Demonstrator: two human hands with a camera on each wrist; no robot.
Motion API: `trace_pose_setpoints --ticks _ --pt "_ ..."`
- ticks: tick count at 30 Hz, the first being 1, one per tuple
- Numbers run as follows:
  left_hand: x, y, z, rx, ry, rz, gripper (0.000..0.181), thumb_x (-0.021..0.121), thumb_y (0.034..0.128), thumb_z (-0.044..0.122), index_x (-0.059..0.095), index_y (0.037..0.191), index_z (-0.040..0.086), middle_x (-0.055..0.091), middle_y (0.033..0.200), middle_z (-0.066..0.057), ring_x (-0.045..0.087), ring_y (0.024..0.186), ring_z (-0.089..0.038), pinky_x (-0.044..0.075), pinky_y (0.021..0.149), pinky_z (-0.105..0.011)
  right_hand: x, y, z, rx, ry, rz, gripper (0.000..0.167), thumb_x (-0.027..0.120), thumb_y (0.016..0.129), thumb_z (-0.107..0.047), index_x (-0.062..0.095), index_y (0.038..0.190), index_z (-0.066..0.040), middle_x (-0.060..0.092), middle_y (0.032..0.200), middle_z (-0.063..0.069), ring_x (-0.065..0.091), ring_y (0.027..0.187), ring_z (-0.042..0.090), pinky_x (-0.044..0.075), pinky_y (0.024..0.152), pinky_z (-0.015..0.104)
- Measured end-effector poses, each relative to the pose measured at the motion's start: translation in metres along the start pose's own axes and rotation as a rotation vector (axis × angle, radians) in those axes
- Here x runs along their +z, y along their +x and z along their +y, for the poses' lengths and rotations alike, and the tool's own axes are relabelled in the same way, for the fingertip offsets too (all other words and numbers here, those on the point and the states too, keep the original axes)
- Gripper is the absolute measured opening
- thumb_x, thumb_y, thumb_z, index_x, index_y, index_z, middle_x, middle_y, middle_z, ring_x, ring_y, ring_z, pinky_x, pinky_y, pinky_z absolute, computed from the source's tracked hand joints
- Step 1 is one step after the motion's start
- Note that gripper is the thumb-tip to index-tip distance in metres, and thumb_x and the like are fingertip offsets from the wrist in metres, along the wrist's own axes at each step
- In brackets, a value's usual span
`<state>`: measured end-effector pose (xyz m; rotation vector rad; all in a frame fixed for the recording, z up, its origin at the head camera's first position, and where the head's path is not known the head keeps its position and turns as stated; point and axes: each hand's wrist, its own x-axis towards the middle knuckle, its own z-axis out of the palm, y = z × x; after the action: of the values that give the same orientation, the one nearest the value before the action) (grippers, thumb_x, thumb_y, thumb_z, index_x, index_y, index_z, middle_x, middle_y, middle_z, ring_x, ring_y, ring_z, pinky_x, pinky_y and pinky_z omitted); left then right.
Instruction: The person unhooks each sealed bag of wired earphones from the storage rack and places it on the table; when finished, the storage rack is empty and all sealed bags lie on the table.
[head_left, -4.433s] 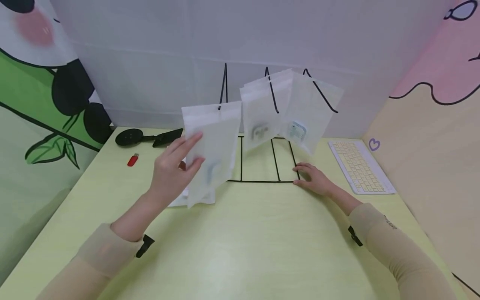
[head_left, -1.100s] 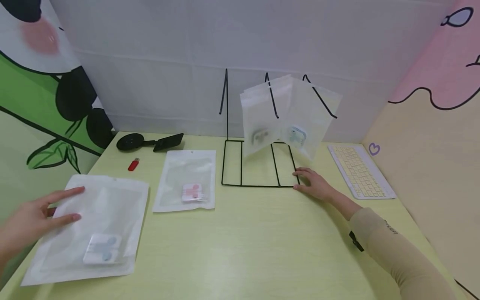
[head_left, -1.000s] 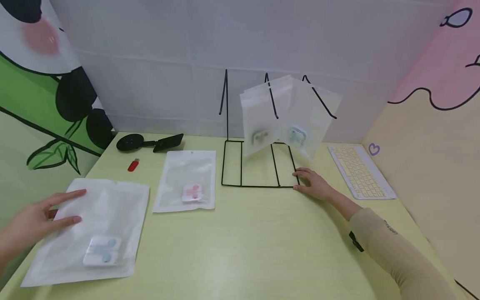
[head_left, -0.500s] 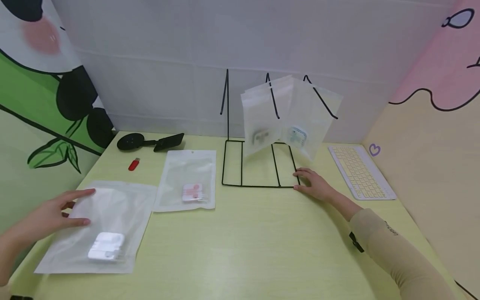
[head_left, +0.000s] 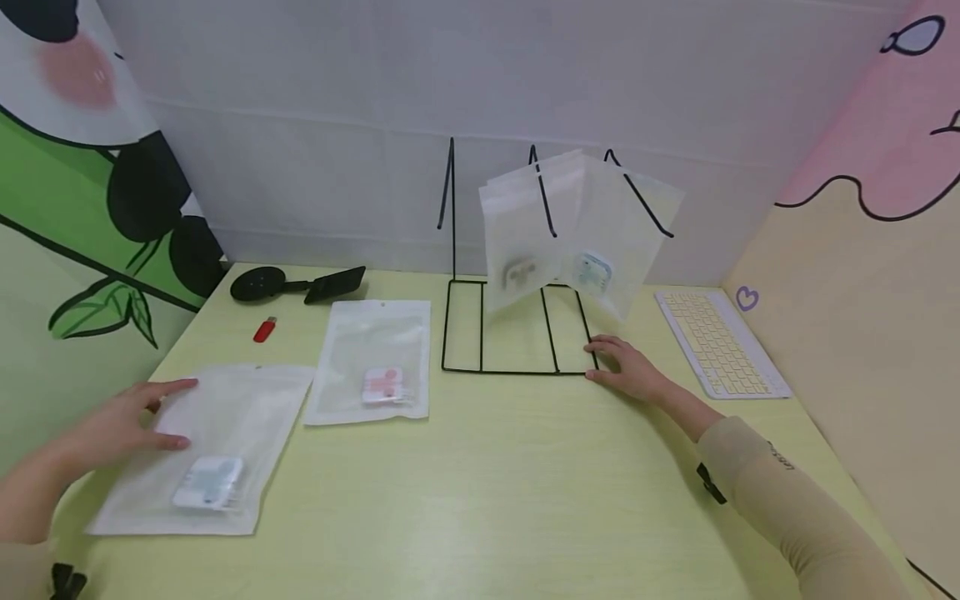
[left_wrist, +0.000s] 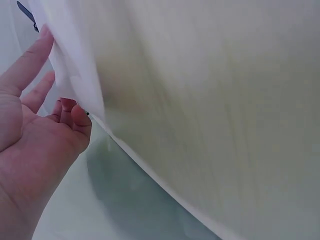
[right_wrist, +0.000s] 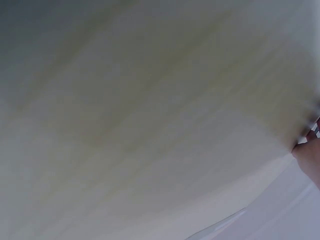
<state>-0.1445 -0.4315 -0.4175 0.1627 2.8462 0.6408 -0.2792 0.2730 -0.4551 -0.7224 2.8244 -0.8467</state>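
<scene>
In the head view my left hand (head_left: 120,429) holds the left edge of a translucent white zip bag (head_left: 262,417) with a white boxed item inside. Its thumb and forefinger reach over the bag; the left wrist view shows the other fingers curled at the bag's edge. This bag is low over the table's left part. A second zip bag (head_left: 367,346) with a pink-marked item lies to its right. My right hand (head_left: 626,367) grips the right side of the base of a black wire rack (head_left: 517,372). More bags (head_left: 528,217) hang from its middle and right hooks.
A black utensil (head_left: 300,285) and a red USB stick (head_left: 264,330) lie at the back left of the table (head_left: 480,500). A white keyboard (head_left: 723,346) is at the right. A pale cloth wall (head_left: 337,167) stands behind the rack.
From the rack's left hook, my left hand has brought the bag to the table's front left. Over the last second the bag shifted slightly right and away. My right hand stayed on the rack.
</scene>
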Motion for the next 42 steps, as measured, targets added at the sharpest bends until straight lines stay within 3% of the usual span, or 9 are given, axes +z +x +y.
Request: trace_pose_setpoints --ticks 2,7,14,23,26,32,37,42 --pt "0.0 0.001 -0.001 -0.004 0.003 -0.011 0.099 0.08 0.0699 0.04 0.03 0.144 -0.004 0.039 0.119 -0.036 0.042 0.099 -0.045 0.039 0.078 -0.056 0.0 0.0 0.001 -0.003 -0.002 -0.002 0.053 0.065 0.089 -0.03 0.051 0.133 -0.005 0.034 0.146 0.021 0.028 0.135 0.043 0.021 0.109 0.06" --pt "-0.001 0.004 -0.006 0.001 0.028 -0.007 0.098 0.08 0.07 0.038 0.03 0.141 -0.008 0.036 0.116 -0.038 0.043 0.097 -0.046 0.04 0.075 -0.057 0.001 0.001 0.002 -0.008 -0.006 0.0 0.052 0.065 0.089 -0.03 0.051 0.133 -0.004 0.035 0.146 0.021 0.028 0.134 0.043 0.022 0.109 0.059" --pt "0.0 0.007 -0.013 0.003 0.026 -0.022 0.097 0.08 0.0693 0.039 0.033 0.139 -0.009 0.037 0.119 -0.039 0.045 0.097 -0.044 0.042 0.073 -0.046 0.001 0.001 0.002 -0.012 -0.01 0.006 0.051 0.066 0.089 -0.027 0.052 0.131 -0.003 0.036 0.145 0.022 0.029 0.133 0.044 0.023 0.108 0.06" --pt "-0.008 0.012 -0.012 0.042 0.002 0.039 0.1 0.082 0.0675 0.04 0.031 0.143 -0.001 0.02 0.134 -0.04 0.043 0.101 -0.049 0.046 0.071 -0.05 0.002 0.0 0.002 -0.002 -0.009 -0.005 0.052 0.065 0.089 -0.03 0.051 0.133 -0.005 0.034 0.146 0.02 0.028 0.135 0.042 0.022 0.109 0.059" --pt "-0.016 0.016 -0.002 0.072 -0.003 0.07 0.098 0.083 0.0684 0.038 0.032 0.143 0.0 0.02 0.136 -0.038 0.041 0.102 -0.05 0.045 0.071 -0.056 0.001 0.0 0.001 -0.001 -0.018 -0.003 0.053 0.065 0.09 -0.031 0.051 0.133 -0.005 0.034 0.146 0.021 0.028 0.135 0.043 0.022 0.109 0.06" --pt "-0.035 0.019 0.033 0.145 0.01 0.155 0.098 0.084 0.0695 0.029 0.028 0.147 0.005 0.031 0.134 -0.032 0.042 0.103 -0.046 0.041 0.072 -0.066 0.0 0.0 0.001 0.001 -0.016 -0.001 0.052 0.065 0.089 -0.031 0.051 0.133 -0.005 0.034 0.147 0.02 0.028 0.135 0.043 0.022 0.108 0.06" --pt "-0.05 0.023 0.07 0.206 -0.003 0.223 0.098 0.084 0.0698 0.024 0.028 0.148 0.007 0.037 0.133 -0.028 0.04 0.108 -0.045 0.039 0.076 -0.069 0.0 0.0 0.001 0.005 -0.024 -0.011 0.053 0.065 0.09 -0.031 0.05 0.134 -0.005 0.033 0.147 0.021 0.027 0.135 0.043 0.022 0.108 0.06" --pt "-0.06 0.026 0.11 0.205 -0.021 0.238 0.096 0.082 0.0724 0.028 0.027 0.149 0.013 0.036 0.137 -0.026 0.035 0.119 -0.046 0.038 0.084 -0.067 -0.001 0.0 0.0 0.009 -0.021 -0.011 0.053 0.065 0.09 -0.03 0.05 0.134 -0.004 0.033 0.147 0.021 0.027 0.135 0.044 0.022 0.108 0.061"
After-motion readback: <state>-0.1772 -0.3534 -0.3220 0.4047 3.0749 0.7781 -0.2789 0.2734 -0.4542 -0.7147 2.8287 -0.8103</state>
